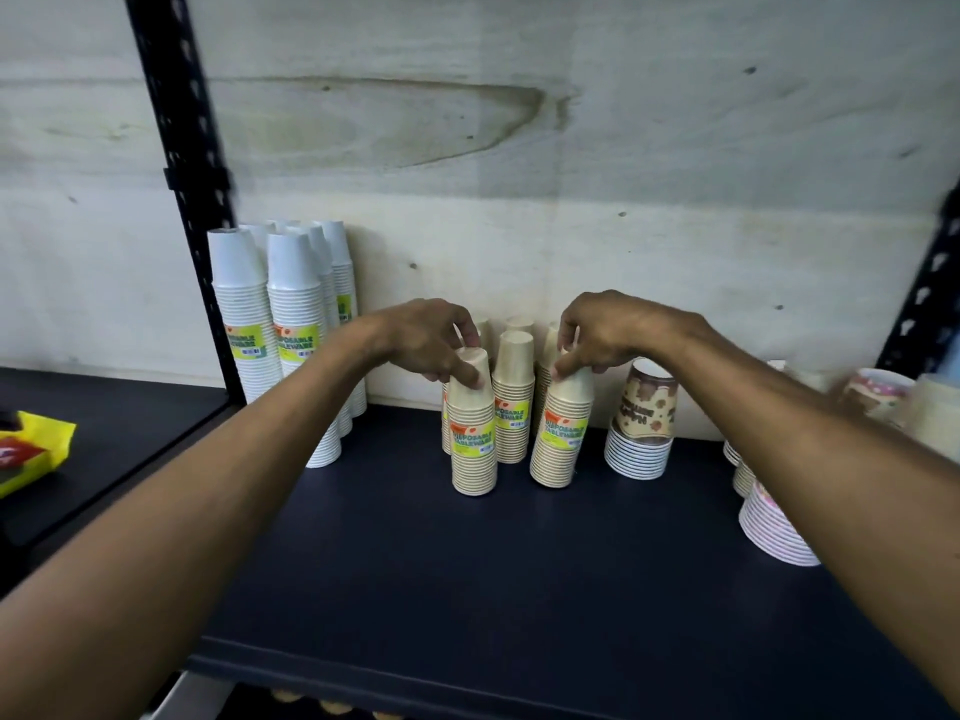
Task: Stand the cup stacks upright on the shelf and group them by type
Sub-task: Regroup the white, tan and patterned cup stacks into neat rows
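Several beige cup stacks with yellow-green labels stand upright mid-shelf. My left hand (434, 345) grips the top of the front left beige stack (474, 439). My right hand (605, 337) grips the top of the front right beige stack (560, 439), which leans slightly left. Between them stands another beige stack (513, 402), with more behind. Tall white cup stacks (291, 324) stand together at the left by the post. A brown patterned cup stack (643, 423) stands just right of the beige group.
Pink-patterned cup stacks (774, 527) sit at the right, partly hidden by my right arm. Black shelf posts (182, 148) rise at left and right. The dark shelf board (467, 589) runs to its front edge. A yellow packet (31, 449) lies on the neighbouring shelf at left.
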